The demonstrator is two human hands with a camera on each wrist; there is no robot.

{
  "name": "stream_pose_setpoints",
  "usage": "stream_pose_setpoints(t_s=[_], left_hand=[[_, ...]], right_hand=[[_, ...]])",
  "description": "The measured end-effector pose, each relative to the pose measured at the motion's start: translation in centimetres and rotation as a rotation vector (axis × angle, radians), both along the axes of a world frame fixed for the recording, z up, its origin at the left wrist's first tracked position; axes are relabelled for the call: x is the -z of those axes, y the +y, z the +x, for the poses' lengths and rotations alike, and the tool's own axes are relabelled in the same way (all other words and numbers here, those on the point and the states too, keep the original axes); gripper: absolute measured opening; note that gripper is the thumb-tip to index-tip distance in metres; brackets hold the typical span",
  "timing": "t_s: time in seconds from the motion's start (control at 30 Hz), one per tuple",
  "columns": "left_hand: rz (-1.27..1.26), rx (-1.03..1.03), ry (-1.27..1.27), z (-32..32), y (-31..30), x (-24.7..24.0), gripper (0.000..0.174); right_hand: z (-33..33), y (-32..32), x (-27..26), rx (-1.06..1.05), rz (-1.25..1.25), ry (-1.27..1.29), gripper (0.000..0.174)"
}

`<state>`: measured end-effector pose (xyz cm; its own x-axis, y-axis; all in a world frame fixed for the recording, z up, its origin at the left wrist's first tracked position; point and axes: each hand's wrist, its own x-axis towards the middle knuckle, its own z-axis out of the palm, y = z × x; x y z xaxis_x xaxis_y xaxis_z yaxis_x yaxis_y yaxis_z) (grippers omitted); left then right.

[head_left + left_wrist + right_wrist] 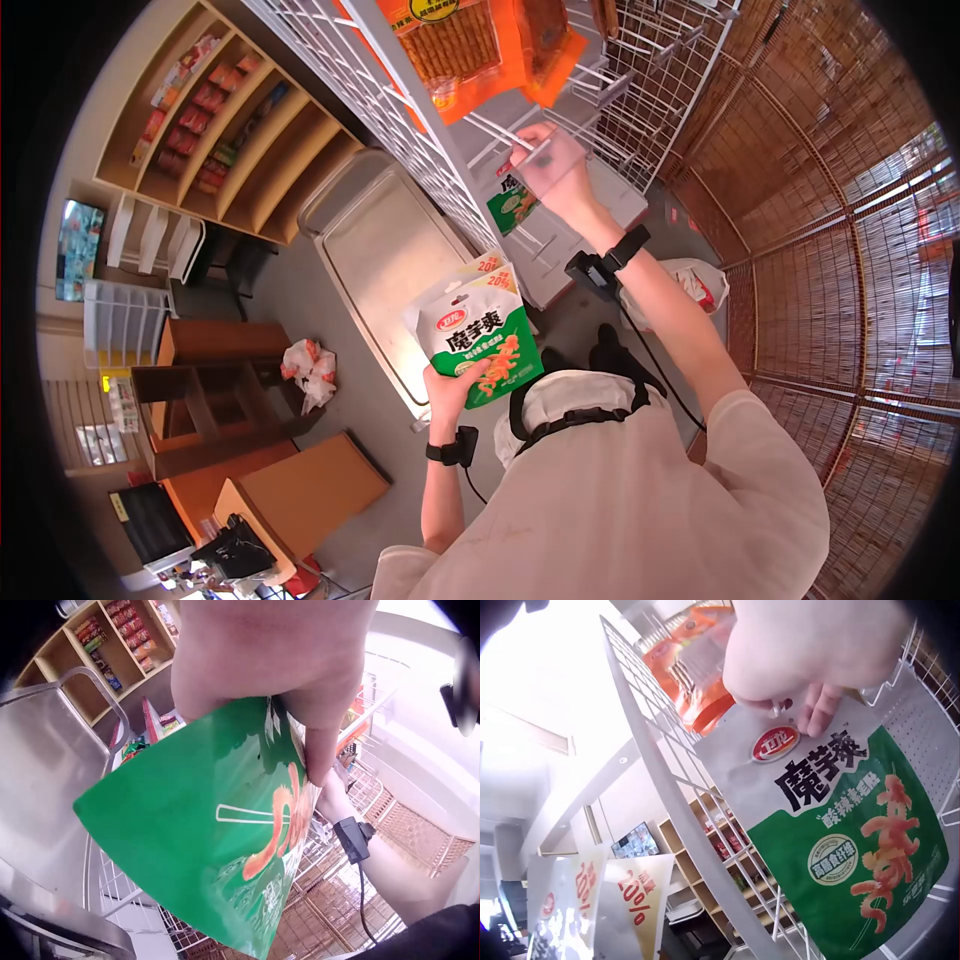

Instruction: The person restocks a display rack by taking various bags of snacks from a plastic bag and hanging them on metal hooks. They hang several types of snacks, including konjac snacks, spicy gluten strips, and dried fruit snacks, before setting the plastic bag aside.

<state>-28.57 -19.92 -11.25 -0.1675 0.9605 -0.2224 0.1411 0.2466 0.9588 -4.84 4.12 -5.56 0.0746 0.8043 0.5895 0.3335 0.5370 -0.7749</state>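
Note:
In the head view the left hand [450,392] grips several green and white snack bags [480,345], thumb across the front one. The left wrist view shows its fingers over the edge of a green bag [187,810]. At a wire rack hook [490,128], the right hand [560,180] is raised, partly behind a clear tag [548,165]. Close up in the right wrist view, the right hand [817,652] pinches the top of another such bag [840,825], fingers curled beside its hole and a metal prong; the thumb's contact is partly hidden.
Orange snack packs [450,50] hang on the white wire rack [400,110], above the right hand. Beyond it stand a metal cart [385,260] and wooden shelves [225,185] with packets. Woven screens [800,200] line the right side. A white bag [675,290] lies near the feet.

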Motion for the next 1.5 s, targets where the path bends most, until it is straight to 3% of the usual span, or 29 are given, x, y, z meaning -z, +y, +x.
stream_pose_setpoints(t_s=[0.17, 0.4, 0.6, 0.67, 0.8, 0.9, 0.97, 1.1, 1.23, 1.5], left_hand=[[0.012, 0.061, 0.023, 0.3, -0.2, -0.2, 0.028], [0.013, 0.110, 0.053, 1.1, -0.6, -1.4, 0.026], [0.013, 0.135, 0.077, 1.7, -0.2, -1.8, 0.025], [0.022, 0.155, 0.092, 1.8, -0.1, -2.2, 0.025], [0.022, 0.179, 0.068, 2.2, 0.2, -3.0, 0.024], [0.030, 0.242, 0.097, 2.3, 0.5, -3.3, 0.024], [0.029, 0.242, 0.070, 2.7, 0.6, -3.4, 0.025], [0.028, 0.324, 0.101, 2.5, 1.1, -4.3, 0.026], [0.062, 0.374, 0.097, 2.7, 1.4, -5.0, 0.022], [0.080, 0.361, 0.121, 3.6, 1.2, -5.7, 0.021]], right_hand=[[-1.1, 0.5, -0.7, 0.055, -0.147, 0.037, 0.020], [-1.7, 1.5, -0.3, 0.033, -0.118, 0.063, 0.018], [-0.9, 1.2, 0.4, 0.062, 0.141, -0.148, 0.024], [-0.3, 0.0, 0.3, -0.082, 0.112, -0.020, 0.017], [1.7, -3.6, 0.0, -0.100, -0.026, -0.089, 0.018], [3.6, -6.2, 0.2, -0.118, -0.037, 0.111, 0.021], [5.4, -7.8, 0.0, -0.119, 0.023, -0.127, 0.023], [5.1, -12.1, -2.8, -0.221, -0.054, -0.183, 0.016], [4.3, -14.3, -4.3, -0.239, 0.032, -0.274, 0.014], [4.9, -15.1, -6.1, -0.093, 0.065, -0.630, 0.024]])
